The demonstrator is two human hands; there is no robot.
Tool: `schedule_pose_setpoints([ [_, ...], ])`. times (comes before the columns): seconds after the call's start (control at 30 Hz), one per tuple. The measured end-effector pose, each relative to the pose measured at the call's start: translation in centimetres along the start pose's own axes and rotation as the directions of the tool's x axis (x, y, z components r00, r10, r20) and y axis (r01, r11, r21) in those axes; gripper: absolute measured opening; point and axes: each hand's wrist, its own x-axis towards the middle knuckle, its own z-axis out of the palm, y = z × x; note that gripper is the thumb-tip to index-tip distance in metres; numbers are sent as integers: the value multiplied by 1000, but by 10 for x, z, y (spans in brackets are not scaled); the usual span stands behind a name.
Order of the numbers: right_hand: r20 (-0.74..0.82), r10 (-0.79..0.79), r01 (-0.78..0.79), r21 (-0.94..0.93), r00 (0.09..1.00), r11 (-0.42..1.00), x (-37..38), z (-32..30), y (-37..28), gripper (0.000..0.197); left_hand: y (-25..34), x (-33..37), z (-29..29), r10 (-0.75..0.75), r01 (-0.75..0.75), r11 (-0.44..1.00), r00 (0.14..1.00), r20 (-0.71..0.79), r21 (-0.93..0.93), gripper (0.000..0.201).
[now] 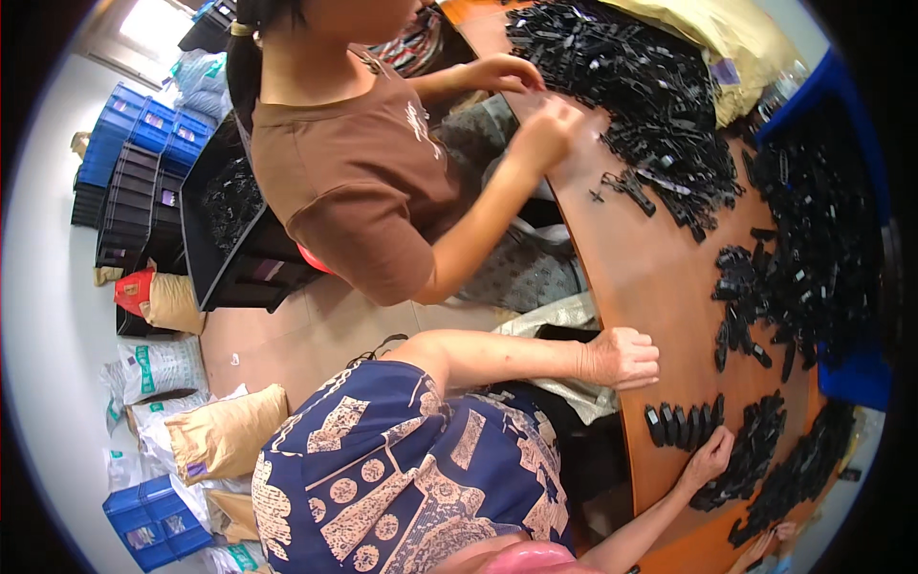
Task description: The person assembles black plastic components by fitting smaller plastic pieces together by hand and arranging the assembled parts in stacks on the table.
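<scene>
My left hand point(626, 359) is closed in a fist over the near edge of the wooden table point(636, 268). Whatever it holds, if anything, is hidden by the fingers. My right hand point(710, 456) is bent with its fingers drawn together, against the end of a short row of black plastic parts point(682, 424). The parts lie side by side, and I cannot make out what sits between the fingertips. Just beyond this hand is a denser batch of similar black parts point(751, 445).
A co-worker in a brown shirt point(354, 182) works beside a large heap of black parts point(660, 86). A blue bin point(851, 378) of black pieces borders the table. Another person's hands point(765, 547) show at the lower right. Crates point(143, 206) and sacks point(229, 430) stand along the wall.
</scene>
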Motion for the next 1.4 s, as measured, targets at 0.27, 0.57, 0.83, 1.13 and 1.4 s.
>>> schedule_pose_setpoints([
  [0.27,-10,43,-43,-23,999,999,-3,4,-1,21,-1,-3,3,44,-44,998,999,-6,34,23],
  [0.57,43,20,-18,-54,999,998,-2,1,-2,22,-3,-3,6,16,-15,999,1000,-6,44,31],
  [0.83,55,26,-24,-51,998,998,-1,2,4,22,1,-2,2,-3,4,999,999,-39,48,40],
  [1.13,51,-10,11,-30,999,1000,-1,1,2,22,4,-1,-4,5,-3,999,999,-41,51,39],
  [1.4,40,13,-9,-88,999,996,-5,-6,6,21,4,2,1,23,-23,1000,999,-40,19,40],
])
